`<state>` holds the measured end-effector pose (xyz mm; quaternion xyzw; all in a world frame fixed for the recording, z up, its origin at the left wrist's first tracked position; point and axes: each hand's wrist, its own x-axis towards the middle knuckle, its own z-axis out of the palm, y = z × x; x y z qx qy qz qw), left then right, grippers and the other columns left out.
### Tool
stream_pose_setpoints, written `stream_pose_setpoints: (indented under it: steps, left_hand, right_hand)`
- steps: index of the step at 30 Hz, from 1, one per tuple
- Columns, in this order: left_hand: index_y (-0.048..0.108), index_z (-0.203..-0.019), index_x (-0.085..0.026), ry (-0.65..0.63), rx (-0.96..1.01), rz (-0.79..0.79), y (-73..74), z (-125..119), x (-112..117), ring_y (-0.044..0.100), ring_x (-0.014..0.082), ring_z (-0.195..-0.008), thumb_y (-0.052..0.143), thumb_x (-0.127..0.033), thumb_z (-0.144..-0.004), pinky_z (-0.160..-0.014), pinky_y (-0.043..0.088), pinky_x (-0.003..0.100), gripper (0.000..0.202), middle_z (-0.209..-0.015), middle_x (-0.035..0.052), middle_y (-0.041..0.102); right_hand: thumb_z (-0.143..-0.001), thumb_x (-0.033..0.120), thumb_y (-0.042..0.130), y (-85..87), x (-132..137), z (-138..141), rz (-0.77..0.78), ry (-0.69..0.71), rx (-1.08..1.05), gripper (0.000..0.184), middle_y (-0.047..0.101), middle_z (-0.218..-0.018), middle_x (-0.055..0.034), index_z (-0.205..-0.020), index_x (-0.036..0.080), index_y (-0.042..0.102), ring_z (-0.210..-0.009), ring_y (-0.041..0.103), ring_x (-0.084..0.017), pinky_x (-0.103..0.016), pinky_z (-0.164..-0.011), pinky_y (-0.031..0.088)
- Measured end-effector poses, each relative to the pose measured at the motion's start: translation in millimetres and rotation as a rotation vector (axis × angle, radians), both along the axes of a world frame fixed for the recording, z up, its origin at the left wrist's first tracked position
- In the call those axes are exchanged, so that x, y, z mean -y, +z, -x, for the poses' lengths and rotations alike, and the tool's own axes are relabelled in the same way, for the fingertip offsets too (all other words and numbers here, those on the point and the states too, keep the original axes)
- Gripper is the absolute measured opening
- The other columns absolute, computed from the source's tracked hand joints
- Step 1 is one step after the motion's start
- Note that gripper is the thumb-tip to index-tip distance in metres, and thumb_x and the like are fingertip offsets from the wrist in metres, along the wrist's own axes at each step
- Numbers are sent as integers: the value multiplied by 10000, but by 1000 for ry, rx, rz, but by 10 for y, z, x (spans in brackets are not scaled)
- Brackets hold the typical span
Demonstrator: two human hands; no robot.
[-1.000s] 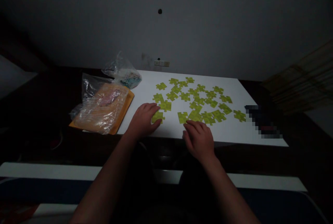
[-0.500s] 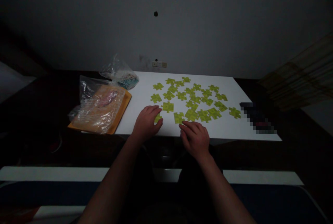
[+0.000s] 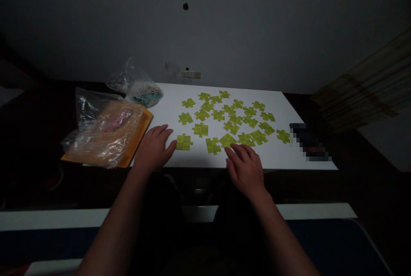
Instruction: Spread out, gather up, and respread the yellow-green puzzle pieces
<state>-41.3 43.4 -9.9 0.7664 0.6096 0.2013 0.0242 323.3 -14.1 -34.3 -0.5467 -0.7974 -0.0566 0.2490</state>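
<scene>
Many yellow-green jigsaw pieces lie flat on the white table (image 3: pixel 199 158). My left hand (image 3: pixel 153 146) rests on the tabletop at the left, fingers spread and holding nothing. Its thumb tip lies right beside the left edge of a jigsaw piece (image 3: pixel 184 142). Another piece (image 3: pixel 201 129) lies just behind that one. My right hand (image 3: pixel 246 168) is at the front edge with fingers loosely bent and apart. Its fingertips reach the lower edge of a piece (image 3: pixel 227 140), and whether they press on it I cannot tell. Left of it lies a further piece (image 3: pixel 212 145).
At the left, a clear plastic bag (image 3: pixel 105 135) lies over an orange envelope (image 3: pixel 141 132). A second clear bag with teal contents (image 3: pixel 146 94) sits behind. A dark pixelated object (image 3: pixel 308 141) lies at the right end. The wall (image 3: pixel 224 32) stands behind the table.
My left hand has moved left off the jigsaw piece it partly covered, which now shows whole. My right hand has shifted slightly right along the pieces. The whole view has shifted a little.
</scene>
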Motion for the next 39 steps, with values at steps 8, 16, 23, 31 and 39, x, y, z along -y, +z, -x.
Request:
stream_pose_setpoints:
  steps: [8, 16, 23, 31, 39]
  left_hand:
    - [736, -1397, -250, 0, 47, 6, -2, 24, -9, 599, 396, -1462, 582, -495, -1045, -1291, 453, 627, 456, -1563, 141, 684]
    - [744, -1395, -202, 2, 52, 12, -15, 33, -12, 595, 400, -1469, 576, -497, -1043, -1300, 440, 612, 489, -1570, 164, 676]
    - [741, -1398, -202, -3, 42, 10, -32, 47, -22, 597, 391, -1468, 582, -491, -1042, -1304, 436, 598, 485, -1564, 168, 677]
    - [742, -1388, -225, -2, 35, 8, -9, 38, -12, 603, 395, -1455, 582, -499, -1043, -1282, 463, 616, 469, -1563, 154, 683]
    - [746, -1401, -209, -12, 57, 25, 13, 39, 2, 591, 404, -1483, 594, -454, -1030, -1290, 445, 632, 470, -1581, 173, 676]
  right_hand:
    - [-1057, 275, 616, -37, 24, 64, -9, -17, -98, 295, 774, -1435, -106, -1303, 291, 779, -1330, 695, -348, -526, -1049, 518]
    - [-1058, 283, 610, -46, 10, 33, -24, 18, -199, 146, 816, -1375, -84, -1118, 269, 743, -1315, 733, -321, -505, -1079, 504]
    - [-1035, 383, 652, 41, -42, 58, 51, -36, -221, 241, 772, -1449, -124, -1233, 265, 722, -1313, 694, -359, -526, -1045, 521]
    - [-1030, 499, 659, 101, -80, 88, 137, -103, -152, 669, 743, -1429, -194, -1634, 254, 512, -1335, 602, -465, -645, -1018, 528]
    - [-1058, 473, 633, 63, -107, 26, 155, -78, -207, 553, 748, -1427, -160, -1567, 264, 576, -1287, 598, -438, -626, -1029, 533]
